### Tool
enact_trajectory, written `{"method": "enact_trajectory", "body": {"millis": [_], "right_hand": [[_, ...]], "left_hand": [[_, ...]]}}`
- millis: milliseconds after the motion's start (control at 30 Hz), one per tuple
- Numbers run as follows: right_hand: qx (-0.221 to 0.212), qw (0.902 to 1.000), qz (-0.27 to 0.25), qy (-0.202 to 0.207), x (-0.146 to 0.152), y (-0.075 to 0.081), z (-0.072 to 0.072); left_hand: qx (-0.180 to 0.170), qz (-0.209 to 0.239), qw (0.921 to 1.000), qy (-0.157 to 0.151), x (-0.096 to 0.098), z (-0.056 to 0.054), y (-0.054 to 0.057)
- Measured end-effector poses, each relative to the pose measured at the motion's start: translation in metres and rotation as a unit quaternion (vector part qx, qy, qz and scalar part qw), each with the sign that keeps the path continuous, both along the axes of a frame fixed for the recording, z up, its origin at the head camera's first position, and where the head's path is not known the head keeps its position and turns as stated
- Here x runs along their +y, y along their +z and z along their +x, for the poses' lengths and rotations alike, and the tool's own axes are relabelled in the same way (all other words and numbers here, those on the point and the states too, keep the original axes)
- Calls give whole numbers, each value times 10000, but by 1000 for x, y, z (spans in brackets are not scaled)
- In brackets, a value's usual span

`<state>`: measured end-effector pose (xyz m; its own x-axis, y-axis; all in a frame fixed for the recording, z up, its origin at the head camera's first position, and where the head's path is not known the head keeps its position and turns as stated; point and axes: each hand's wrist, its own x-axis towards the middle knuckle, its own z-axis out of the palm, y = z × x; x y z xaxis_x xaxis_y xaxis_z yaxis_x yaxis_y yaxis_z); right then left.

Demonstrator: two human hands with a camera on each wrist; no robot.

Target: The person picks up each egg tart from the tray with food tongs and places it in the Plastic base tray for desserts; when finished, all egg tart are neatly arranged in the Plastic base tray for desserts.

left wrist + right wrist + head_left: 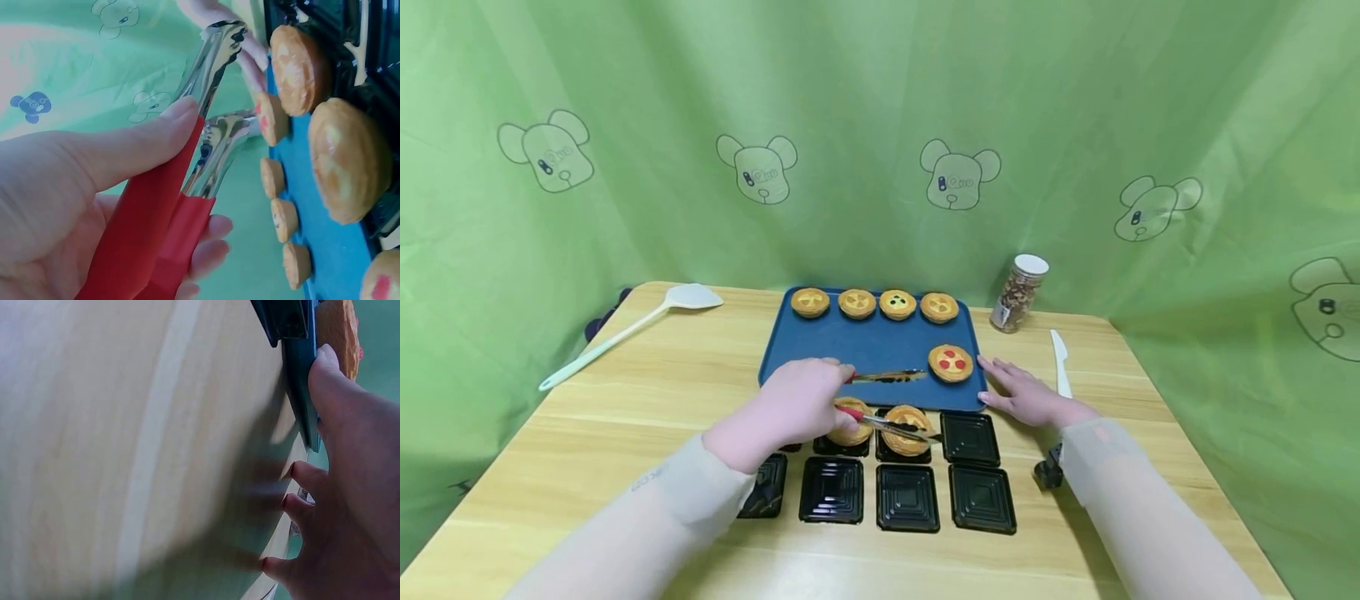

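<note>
In my left hand (801, 400) I grip red-handled metal tongs (153, 225), their two arms spread apart with nothing between the tips. The tips point right, toward a tart with red toppings (951, 364) on the right part of a blue baking tray (865, 342). My right hand (1026, 396) lies at the tray's right edge, fingers spread; in the right wrist view its thumb (326, 362) touches the rim. Close under the tongs, two tarts (906, 433) sit on small black square trays. My left hand partly hides the trays on the left.
Several tarts (857, 304) line the blue tray's far edge. More black square trays (907, 497) stand in front. A white-lidded jar (1017, 296) is at the back right, a white plastic knife (1060, 362) at the right, and a pale spatula (632, 329) at the left.
</note>
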<state>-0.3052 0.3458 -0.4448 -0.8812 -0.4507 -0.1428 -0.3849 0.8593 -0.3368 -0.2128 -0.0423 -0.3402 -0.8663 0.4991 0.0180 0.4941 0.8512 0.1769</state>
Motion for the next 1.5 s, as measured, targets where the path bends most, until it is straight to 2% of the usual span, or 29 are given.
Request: {"method": "enact_trajectory", "body": {"millis": [100, 200, 600, 767, 967, 1133, 1333, 1500], "right_hand": [[-7, 10000, -8, -10, 0, -1, 1], [20, 10000, 6, -16, 2, -2, 0], [-19, 9999, -29, 109, 3, -4, -2], [38, 9999, -88, 75, 2, -2, -1], [-17, 10000, -55, 31, 4, -5, -4], [-13, 10000, -41, 13, 5, -6, -4], [9, 10000, -31, -23, 0, 0, 1], [86, 9999, -72, 62, 1, -1, 0]], "left_hand": [[56, 17, 9999, 91, 4, -10, 5], [100, 27, 9998, 181, 10, -23, 6], [-234, 63, 9990, 379, 43, -77, -12], [-392, 9, 9985, 394, 54, -93, -19], [-604, 88, 9972, 431, 66, -102, -20], [-758, 48, 9961, 441, 73, -105, -22], [-758, -41, 9962, 435, 80, -106, -24], [-652, -122, 9966, 488, 84, -106, -26]]}}
